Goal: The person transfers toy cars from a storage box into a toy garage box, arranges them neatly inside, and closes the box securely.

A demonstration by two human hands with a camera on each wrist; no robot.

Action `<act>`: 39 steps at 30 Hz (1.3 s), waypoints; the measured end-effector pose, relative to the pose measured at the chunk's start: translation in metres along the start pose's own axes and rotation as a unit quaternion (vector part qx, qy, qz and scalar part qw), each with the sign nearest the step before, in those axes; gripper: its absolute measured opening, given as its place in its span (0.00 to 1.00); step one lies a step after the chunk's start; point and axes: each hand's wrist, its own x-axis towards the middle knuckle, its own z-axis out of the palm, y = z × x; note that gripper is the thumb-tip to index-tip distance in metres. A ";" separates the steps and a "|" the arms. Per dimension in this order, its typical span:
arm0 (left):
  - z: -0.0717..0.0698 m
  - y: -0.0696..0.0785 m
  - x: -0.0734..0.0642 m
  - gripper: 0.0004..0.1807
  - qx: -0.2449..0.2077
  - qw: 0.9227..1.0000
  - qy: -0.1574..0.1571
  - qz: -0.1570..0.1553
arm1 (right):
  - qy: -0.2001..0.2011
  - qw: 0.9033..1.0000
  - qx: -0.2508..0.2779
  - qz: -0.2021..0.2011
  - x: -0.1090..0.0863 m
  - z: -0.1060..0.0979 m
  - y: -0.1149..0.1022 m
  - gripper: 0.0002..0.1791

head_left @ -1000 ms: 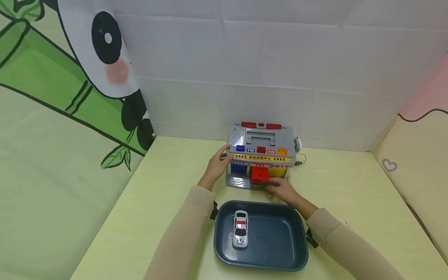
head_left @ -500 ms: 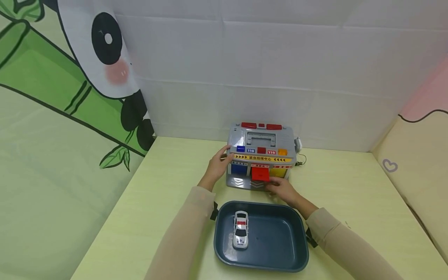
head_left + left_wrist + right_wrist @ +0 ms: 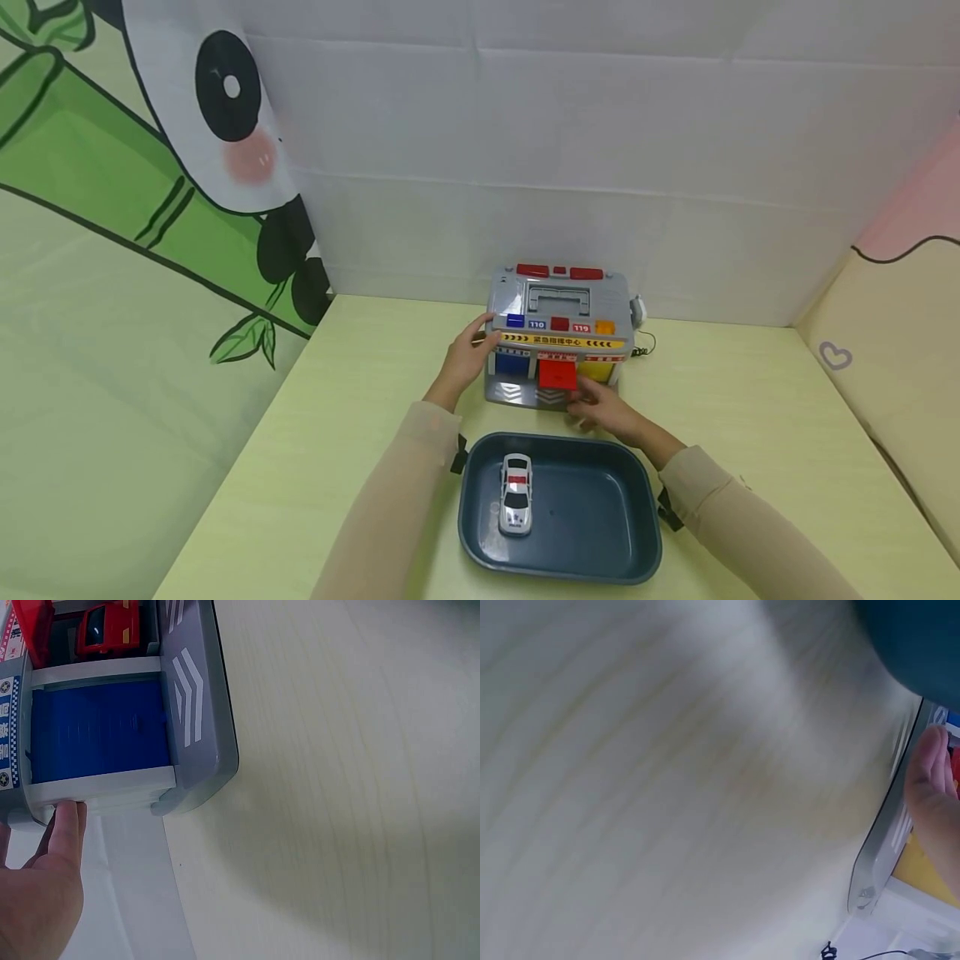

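A grey toy emergency garage (image 3: 559, 302) stands against the back wall, with a blue door (image 3: 101, 731), a raised red door (image 3: 557, 375) and a yellow door (image 3: 595, 369). Inside the middle bay, under the red door, is a red toy vehicle (image 3: 110, 630). My left hand (image 3: 461, 360) rests against the garage's left side, its fingers straight along the wall in the left wrist view. Beside the red door, over the front ramp, is my right hand (image 3: 603, 408), its fingers loosely extended and nothing seen held in them.
Nearer me sits a dark blue tray (image 3: 592, 571) with a white toy police car (image 3: 515, 494) in its left part. A small handset (image 3: 638, 311) with a coiled cord hangs on the garage's right side. The white sheet (image 3: 480, 167) rises behind.
The red vehicle, showing below the raised door a second ago, has gone deeper into the middle bay. My right fingers have since shifted and loosened slightly. The left hand has stayed put.
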 end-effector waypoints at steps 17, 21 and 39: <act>-0.003 0.005 -0.004 0.28 0.001 1.000 -0.002 -0.002 | 0.065 0.997 -0.029 -0.023 -0.013 0.001 -0.020 0.29; -0.004 0.006 -0.005 0.28 0.004 1.000 -0.001 -0.001 | 0.100 0.992 -0.060 -0.035 -0.017 0.003 -0.024 0.28; -0.006 0.007 -0.006 0.28 0.004 1.000 -0.004 0.002 | 0.250 0.905 -0.290 -0.183 -0.017 0.014 -0.043 0.14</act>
